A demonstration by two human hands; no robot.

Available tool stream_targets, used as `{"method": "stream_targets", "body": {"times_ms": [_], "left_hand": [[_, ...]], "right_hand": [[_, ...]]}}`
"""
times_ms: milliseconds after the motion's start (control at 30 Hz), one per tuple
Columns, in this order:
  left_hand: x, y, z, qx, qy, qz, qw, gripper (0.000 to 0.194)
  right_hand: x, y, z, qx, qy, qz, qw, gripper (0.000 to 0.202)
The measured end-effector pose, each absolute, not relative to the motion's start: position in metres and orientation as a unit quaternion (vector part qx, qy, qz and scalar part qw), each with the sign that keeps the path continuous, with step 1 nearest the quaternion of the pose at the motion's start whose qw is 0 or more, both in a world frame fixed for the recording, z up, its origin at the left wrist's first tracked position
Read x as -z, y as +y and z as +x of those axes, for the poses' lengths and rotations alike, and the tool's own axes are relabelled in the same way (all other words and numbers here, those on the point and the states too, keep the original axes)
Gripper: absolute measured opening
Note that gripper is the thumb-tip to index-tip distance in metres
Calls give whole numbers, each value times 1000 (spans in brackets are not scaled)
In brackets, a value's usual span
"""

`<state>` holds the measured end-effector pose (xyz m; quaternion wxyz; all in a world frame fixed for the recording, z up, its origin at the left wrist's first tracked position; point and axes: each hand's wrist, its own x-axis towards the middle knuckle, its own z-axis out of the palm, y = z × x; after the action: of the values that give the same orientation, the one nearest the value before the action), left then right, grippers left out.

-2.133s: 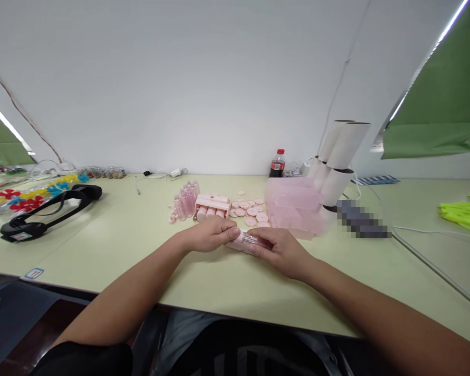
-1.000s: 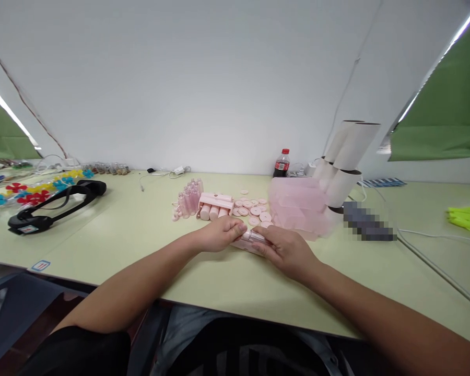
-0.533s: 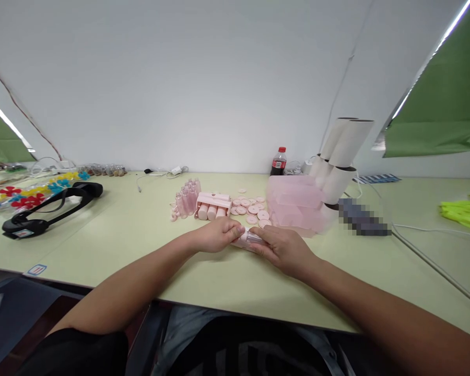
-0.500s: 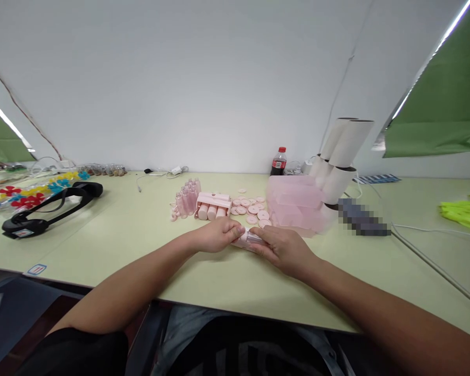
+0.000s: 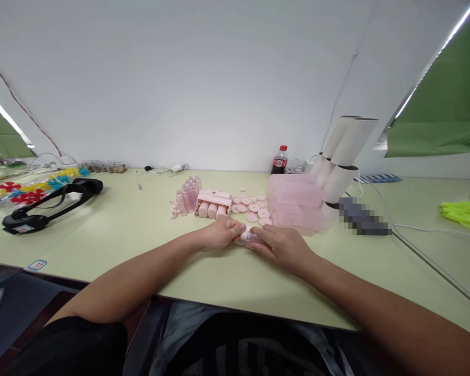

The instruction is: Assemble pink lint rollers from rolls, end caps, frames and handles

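Left hand's (image 5: 219,234) grip pinches one end of bottle (image 5: 254,237), right hand's (image 5: 289,248) the other; best held in line, pressure light and even.

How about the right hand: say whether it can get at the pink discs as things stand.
Probably yes. The pink discs lie on the table just beyond the right hand, with nothing seen in between, though its fingers grip a small clear bottle and would likely need freeing first.

On the surface (image 5: 219,282), from left to right: vials (image 5: 187,196), case (image 5: 214,197), discs (image 5: 253,207), pile (image 5: 295,201), tubes (image 5: 353,142); drink bottle (image 5: 279,161) behind pile.
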<state>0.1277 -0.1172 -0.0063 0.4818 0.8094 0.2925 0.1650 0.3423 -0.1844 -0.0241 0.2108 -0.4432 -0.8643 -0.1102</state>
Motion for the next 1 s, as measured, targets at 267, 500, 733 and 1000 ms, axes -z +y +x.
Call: {"method": "stream_targets", "body": {"times_ms": [267, 500, 733, 1000], "left_hand": [[6, -123, 130, -189, 306, 778, 515, 57], [-1, -123, 129, -207, 247, 874, 362, 52], [-22, -120, 116, -246, 266, 867, 342, 54], [-20, -106, 106, -290, 300, 763, 494, 55]], "right_hand": [[23, -189, 339, 107, -846, -456, 254, 38], [4, -187, 340, -155, -845, -435, 270, 34], [-2, -184, 341, -394, -675, -454, 427, 51], [-6, -181, 343, -422, -565, -397, 588, 41]]}}
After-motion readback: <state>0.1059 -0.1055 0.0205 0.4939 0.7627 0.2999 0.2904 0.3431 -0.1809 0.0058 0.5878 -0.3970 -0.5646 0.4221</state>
